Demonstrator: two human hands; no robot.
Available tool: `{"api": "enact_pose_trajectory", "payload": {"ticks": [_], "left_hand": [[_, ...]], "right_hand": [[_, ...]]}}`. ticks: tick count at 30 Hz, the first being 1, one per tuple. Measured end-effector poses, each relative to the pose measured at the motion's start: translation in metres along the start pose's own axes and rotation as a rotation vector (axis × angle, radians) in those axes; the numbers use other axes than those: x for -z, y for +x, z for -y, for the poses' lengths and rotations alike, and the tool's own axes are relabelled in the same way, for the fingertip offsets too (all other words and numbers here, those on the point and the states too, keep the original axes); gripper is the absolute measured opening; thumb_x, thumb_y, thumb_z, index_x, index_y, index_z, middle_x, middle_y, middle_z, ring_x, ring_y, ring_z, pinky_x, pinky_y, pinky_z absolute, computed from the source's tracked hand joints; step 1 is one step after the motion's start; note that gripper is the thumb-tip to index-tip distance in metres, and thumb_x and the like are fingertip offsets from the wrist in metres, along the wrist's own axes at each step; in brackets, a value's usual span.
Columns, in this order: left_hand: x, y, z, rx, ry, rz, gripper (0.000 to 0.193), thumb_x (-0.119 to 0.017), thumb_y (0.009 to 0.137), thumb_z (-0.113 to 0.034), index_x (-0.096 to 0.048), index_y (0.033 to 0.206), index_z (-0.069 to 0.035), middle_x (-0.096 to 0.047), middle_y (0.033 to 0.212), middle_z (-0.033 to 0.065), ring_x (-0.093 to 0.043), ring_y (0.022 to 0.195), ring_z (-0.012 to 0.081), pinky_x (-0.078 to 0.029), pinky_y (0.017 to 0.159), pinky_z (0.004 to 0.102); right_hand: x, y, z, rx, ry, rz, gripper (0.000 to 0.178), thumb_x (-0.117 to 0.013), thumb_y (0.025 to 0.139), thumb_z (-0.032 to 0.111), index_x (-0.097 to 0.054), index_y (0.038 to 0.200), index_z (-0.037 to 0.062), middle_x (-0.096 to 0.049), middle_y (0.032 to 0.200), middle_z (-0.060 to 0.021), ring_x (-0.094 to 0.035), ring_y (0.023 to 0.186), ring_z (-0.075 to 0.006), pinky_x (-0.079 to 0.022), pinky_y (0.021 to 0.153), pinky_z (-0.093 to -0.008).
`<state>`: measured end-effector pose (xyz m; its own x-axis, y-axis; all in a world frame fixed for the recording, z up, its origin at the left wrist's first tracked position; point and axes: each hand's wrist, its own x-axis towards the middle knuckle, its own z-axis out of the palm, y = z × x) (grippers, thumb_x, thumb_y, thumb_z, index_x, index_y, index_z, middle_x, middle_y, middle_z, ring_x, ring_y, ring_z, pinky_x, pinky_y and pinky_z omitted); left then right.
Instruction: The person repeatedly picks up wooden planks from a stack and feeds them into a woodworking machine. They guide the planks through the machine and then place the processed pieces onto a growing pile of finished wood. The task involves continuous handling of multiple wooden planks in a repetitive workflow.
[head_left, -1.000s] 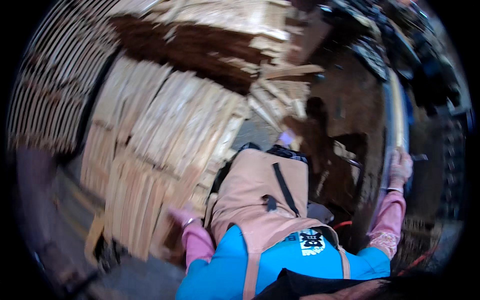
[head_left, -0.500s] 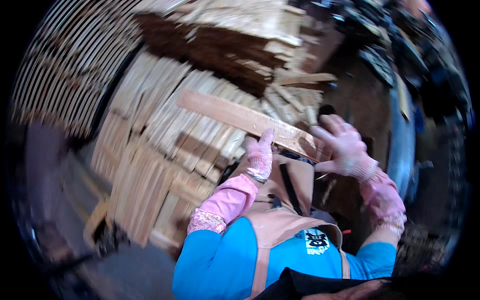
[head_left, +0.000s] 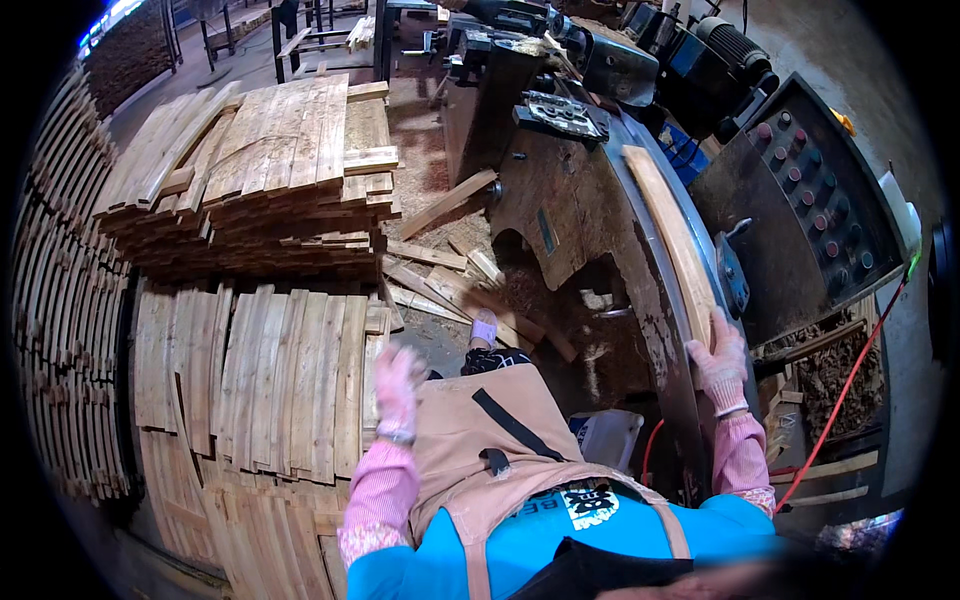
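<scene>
On the right, a long narrow wooden board [head_left: 672,235] lies lengthwise on the metal bed [head_left: 655,270] of a woodworking machine. My right hand [head_left: 720,368], in a pale pink work glove, grips the board's near end, thumb on one side and fingers on the other. My left hand [head_left: 397,385], gloved likewise, is raised beside the near stack of boards [head_left: 290,375], to the left of my apron. Motion smears its fingers, and nothing shows in it.
A taller board stack [head_left: 270,150] stands at the far left, next to slatted racks [head_left: 60,300]. Offcuts [head_left: 440,205] and sawdust litter the floor ahead. Right of the bed are a button panel [head_left: 815,190], a motor [head_left: 735,50] and a red cable [head_left: 850,375].
The board, earlier held across my lap with my left hand on it, now lies on the machine bed under my right hand. My left hand has come off it. My view has swung round.
</scene>
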<state>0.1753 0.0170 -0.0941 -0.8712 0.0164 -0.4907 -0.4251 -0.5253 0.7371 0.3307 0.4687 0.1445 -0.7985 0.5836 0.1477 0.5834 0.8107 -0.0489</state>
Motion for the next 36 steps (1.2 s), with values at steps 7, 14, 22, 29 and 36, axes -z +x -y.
{"api": "enact_pose_trajectory", "payload": {"ticks": [7,14,22,29,36], "left_hand": [[0.187,-0.042,0.096,0.057,0.002,-0.511,0.013,-0.063,0.094,-0.025,-0.058,0.096,-0.013,-0.054,0.085,0.0025,-0.057,0.075,0.0191,-0.051,0.067,0.0331],[0.368,-0.134,0.168,-0.023,-0.144,-1.576,0.064,-0.059,0.096,-0.051,-0.061,0.127,0.005,-0.066,0.126,0.0218,-0.064,0.112,0.0377,-0.051,0.096,0.0461],[0.382,-0.207,0.125,-0.030,-0.256,-1.663,0.072,-0.054,0.097,-0.057,-0.053,0.139,0.001,-0.056,0.140,0.0204,-0.054,0.127,0.0346,-0.041,0.107,0.0465],[0.339,-0.204,0.101,-0.213,-0.330,-1.405,0.080,-0.050,0.097,-0.063,-0.045,0.149,-0.003,-0.048,0.152,0.0191,-0.045,0.140,0.0320,-0.032,0.117,0.0469],[0.226,-0.149,0.120,-0.345,-0.632,-0.635,0.080,-0.058,0.096,-0.057,-0.040,0.152,-0.002,-0.048,0.152,0.0174,-0.039,0.145,0.0305,-0.024,0.125,0.0485]], "right_hand": [[-0.055,0.192,0.044,0.074,0.027,-0.447,0.072,-0.072,0.088,0.039,-0.044,0.152,0.0211,-0.060,0.133,-0.0193,-0.057,0.121,-0.0405,-0.049,0.100,-0.0523],[-0.076,0.303,0.110,0.012,-0.064,-0.355,0.067,-0.062,0.094,0.048,-0.040,0.153,0.0270,-0.056,0.141,-0.0199,-0.058,0.123,-0.0414,-0.050,0.101,-0.0518],[-0.045,0.111,0.015,0.190,0.024,-0.173,0.055,-0.061,0.098,0.038,-0.051,0.149,0.0162,-0.060,0.126,-0.0211,-0.057,0.118,-0.0399,-0.045,0.103,-0.0496],[-0.045,0.069,-0.011,0.152,0.034,-0.296,0.047,-0.071,0.094,0.026,-0.063,0.139,0.0134,-0.062,0.134,-0.0176,-0.058,0.124,-0.0345,-0.044,0.110,-0.0432],[-0.067,0.216,0.048,0.324,0.191,-0.240,0.052,-0.067,0.096,0.036,-0.064,0.136,0.0026,-0.069,0.128,-0.0186,-0.063,0.121,-0.0324,-0.046,0.107,-0.0405]]}}
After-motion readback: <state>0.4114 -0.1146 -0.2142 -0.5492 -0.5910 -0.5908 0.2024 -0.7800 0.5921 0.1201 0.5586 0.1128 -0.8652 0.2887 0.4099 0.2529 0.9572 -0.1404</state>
